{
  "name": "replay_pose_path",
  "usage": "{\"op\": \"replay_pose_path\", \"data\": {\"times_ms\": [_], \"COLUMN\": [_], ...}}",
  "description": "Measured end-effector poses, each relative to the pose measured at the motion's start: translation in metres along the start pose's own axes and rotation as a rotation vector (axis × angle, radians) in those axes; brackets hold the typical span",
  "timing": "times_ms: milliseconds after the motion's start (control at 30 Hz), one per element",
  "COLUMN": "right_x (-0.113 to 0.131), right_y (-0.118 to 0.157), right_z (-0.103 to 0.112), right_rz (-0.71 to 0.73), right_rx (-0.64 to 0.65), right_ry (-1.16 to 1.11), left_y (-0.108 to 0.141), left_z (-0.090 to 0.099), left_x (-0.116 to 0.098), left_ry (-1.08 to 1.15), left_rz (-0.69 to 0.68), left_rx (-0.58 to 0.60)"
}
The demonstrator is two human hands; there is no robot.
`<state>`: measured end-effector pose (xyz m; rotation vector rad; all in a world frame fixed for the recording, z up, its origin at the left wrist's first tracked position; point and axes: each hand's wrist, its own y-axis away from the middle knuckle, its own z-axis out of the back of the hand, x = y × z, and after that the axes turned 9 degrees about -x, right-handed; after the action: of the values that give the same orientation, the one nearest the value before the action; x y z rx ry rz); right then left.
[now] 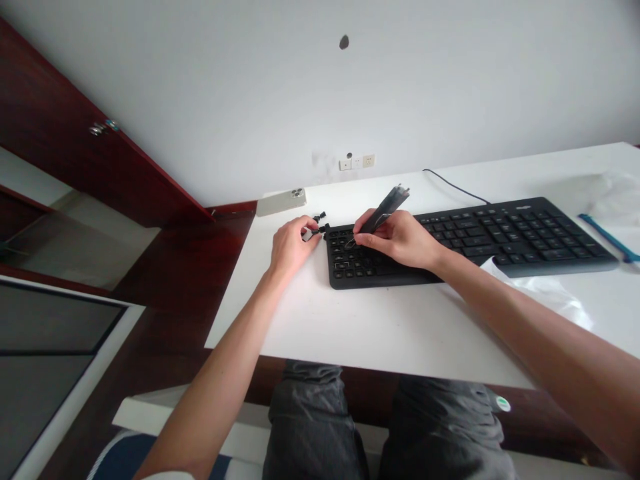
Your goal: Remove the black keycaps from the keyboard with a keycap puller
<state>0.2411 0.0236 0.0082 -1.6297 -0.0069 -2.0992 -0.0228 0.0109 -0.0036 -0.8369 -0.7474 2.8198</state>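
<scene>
A black keyboard (pixel 470 235) lies on the white table, with several keycaps gone from its left end, so the switch mounts show there. My right hand (pixel 400 235) is closed around the dark grey handle of a wire keycap puller (pixel 387 205). The puller tilts up to the right, and its thin wire loop reaches down onto the keyboard's left section. Just off the keyboard's left edge, my left hand (pixel 293 243) rests on the table, thumb and index finger curved apart around small loose black keycaps (pixel 320 217). Its fingers partly hide some of these pieces.
A phone (pixel 299 194) lies at the table's back left. The keyboard cable (pixel 453 181) runs toward the wall. Crumpled white plastic (pixel 555 297) sits by the keyboard's front edge, and a blue stick-like tool (pixel 607 237) lies at right. Wall sockets (pixel 357 162) are behind the table.
</scene>
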Motion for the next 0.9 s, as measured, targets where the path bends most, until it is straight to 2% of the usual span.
{"op": "replay_pose_path", "data": {"times_ms": [267,433,900], "right_x": [0.0038,0.0052,0.0027], "right_y": [0.0010,0.0011,-0.0010], "right_z": [0.0029,0.0036,0.0065], "right_rz": [0.013,0.066,0.054], "right_rx": [0.074,0.055,0.085], "right_ry": [0.077,0.057,0.058], "left_y": [0.0024,0.0022,0.0013], "left_z": [-0.0040,-0.0025,-0.0001], "left_x": [-0.0010,-0.0017,-0.0027], "left_ry": [0.003,0.021,-0.012], "left_rz": [-0.067,-0.056,-0.031], "left_rx": [0.051,0.068,0.089]}}
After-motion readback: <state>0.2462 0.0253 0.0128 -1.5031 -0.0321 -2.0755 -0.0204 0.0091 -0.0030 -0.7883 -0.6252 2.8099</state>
